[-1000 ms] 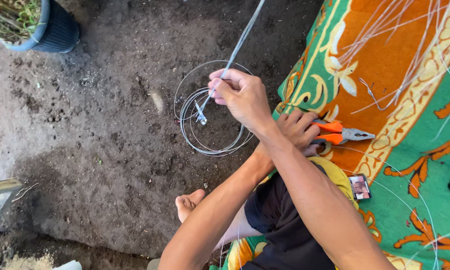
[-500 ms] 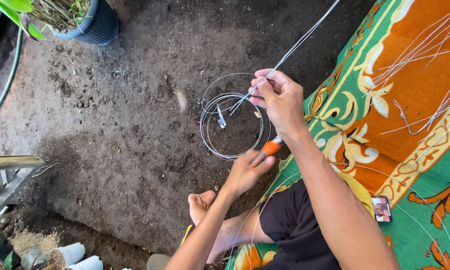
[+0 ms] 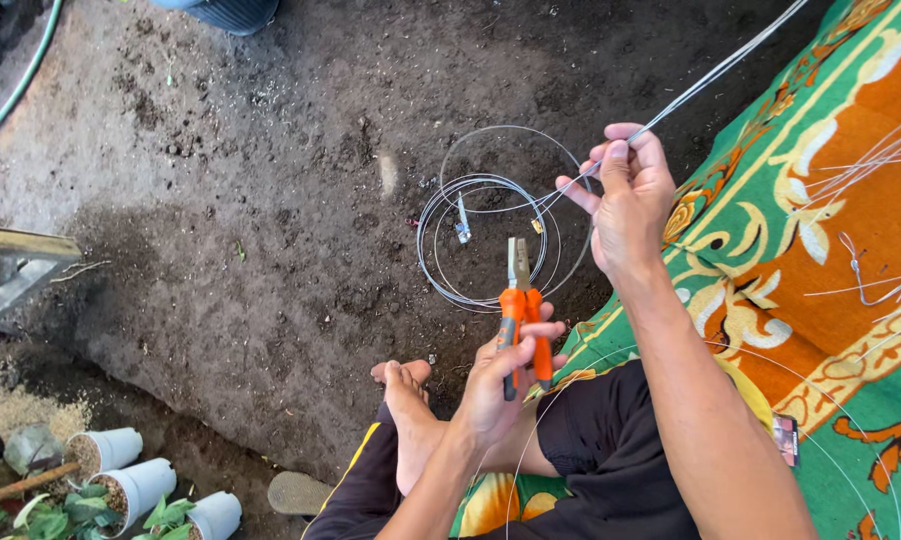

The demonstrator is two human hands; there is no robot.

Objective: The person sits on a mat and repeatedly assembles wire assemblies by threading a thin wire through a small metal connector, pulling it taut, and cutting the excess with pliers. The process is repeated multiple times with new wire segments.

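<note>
Left hand (image 3: 505, 385) grips upright orange-handled pliers (image 3: 520, 310), nose pointing away; raised right hand (image 3: 625, 200) pinches wire (image 3: 710, 75) running diagonally up-right.

Wire (image 3: 710, 75) runs off top edge; plier (image 3: 520, 300) handles partly hidden in left hand (image 3: 500, 385); blue pot (image 3: 220, 12) cut off at top

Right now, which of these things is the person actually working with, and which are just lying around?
In use:
- orange-handled pliers, gripped in the left hand
- thin wire strand, pinched in the right hand
- wire coil on the soil, feeding that strand

Lying about:
- cut wire pieces on the patterned mat
- white pots with plants
- green hose
- sandal
</note>
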